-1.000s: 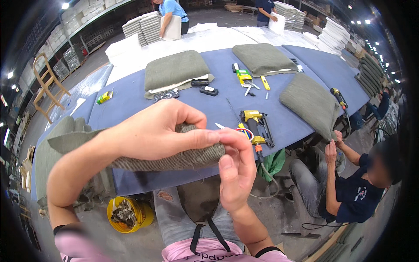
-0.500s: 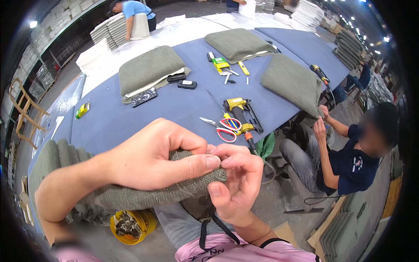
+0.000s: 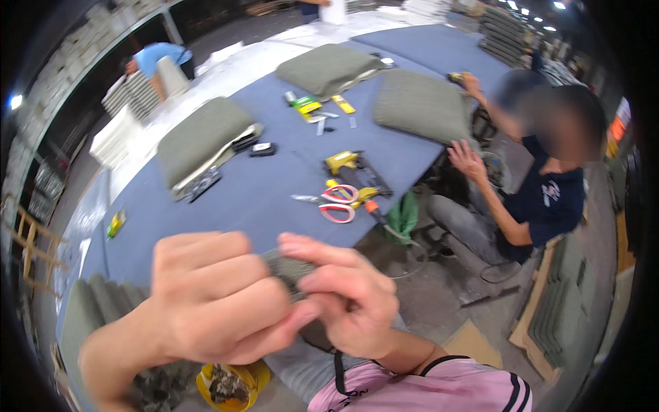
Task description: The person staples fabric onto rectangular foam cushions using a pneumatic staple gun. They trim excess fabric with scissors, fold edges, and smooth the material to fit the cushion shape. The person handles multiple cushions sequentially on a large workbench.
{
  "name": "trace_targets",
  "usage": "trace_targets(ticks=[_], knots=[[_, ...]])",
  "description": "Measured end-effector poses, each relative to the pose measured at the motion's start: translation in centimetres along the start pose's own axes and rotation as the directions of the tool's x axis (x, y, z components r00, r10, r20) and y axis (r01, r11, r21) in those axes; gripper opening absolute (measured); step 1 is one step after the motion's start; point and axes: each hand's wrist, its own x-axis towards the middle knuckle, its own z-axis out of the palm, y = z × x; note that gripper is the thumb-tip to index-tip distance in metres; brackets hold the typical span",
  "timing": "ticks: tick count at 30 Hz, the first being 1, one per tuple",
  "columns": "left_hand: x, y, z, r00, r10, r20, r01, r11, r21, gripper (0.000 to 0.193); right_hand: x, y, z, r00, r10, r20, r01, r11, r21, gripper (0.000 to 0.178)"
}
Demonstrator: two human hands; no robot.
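Close in front of me, my left hand (image 3: 216, 299) is curled closed over a grey-green fabric-covered cushion (image 3: 292, 270), hiding most of it. My right hand (image 3: 350, 299) closes on the cushion's end from the other side, thumb and fingers bent round the fabric. Both hands are slightly blurred, and their fingertips nearly meet. Beyond them on the blue table (image 3: 254, 226) lie red-and-white-handled scissors (image 3: 338, 204), touching a yellow and black staple gun (image 3: 347, 166) with an air hose. More folded grey-green covered pieces (image 3: 96, 309) rest by my left forearm.
Three grey-green cushions (image 3: 206, 141) lie across the table, with a green-yellow box (image 3: 306, 106) and a yellow cutter (image 3: 343, 104) between them. A co-worker (image 3: 549, 185) sits at the right edge, one hand by another staple gun (image 3: 454, 77). A yellow bucket (image 3: 259, 384) of scraps stands below.
My left hand has turned, its knuckles now facing up over the cushion. The co-worker has let go of the cushion corner and reached toward the far staple gun. The view has shifted right.
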Motion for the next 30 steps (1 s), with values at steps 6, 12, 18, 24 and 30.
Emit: trace_targets(ticks=[6, 12, 18, 24, 30], knots=[[-1.2, -0.5, 0.3, 0.969, -0.241, -0.054, 0.238, 0.97, -0.056, 0.039, 1.8, -1.5, 0.6, 0.988, 0.151, 0.021, -0.152, 0.984, 0.094, 0.016], [1.8, -2.0, -0.7, 0.518, -0.656, 0.549, 0.855, 0.408, -0.32, 0.041, 2.1, -0.4, -0.4, 0.924, 0.372, 0.093, -0.383, 0.892, 0.24, 0.035], [0.6, -5.4, -0.6, 0.46, -0.621, 0.635, 0.881, 0.232, -0.412, 0.047, 2.1, 9.4, -3.1, 0.858, 0.361, 0.365, -0.439, 0.885, 0.156, 0.057], [1.3, -7.0, -0.7, 0.44, -0.594, 0.674, 0.893, 0.211, -0.397, 0.05, -0.5, 30.2, -3.7, 0.864, 0.502, 0.039, -0.069, 0.193, -0.979, 0.059], [0.2, -9.4, 0.3, 0.535, -0.502, 0.68, 0.841, 0.242, -0.484, 0.056, -2.9, 37.8, -4.7, 0.846, 0.521, 0.118, 0.165, -0.045, -0.985, 0.031]])
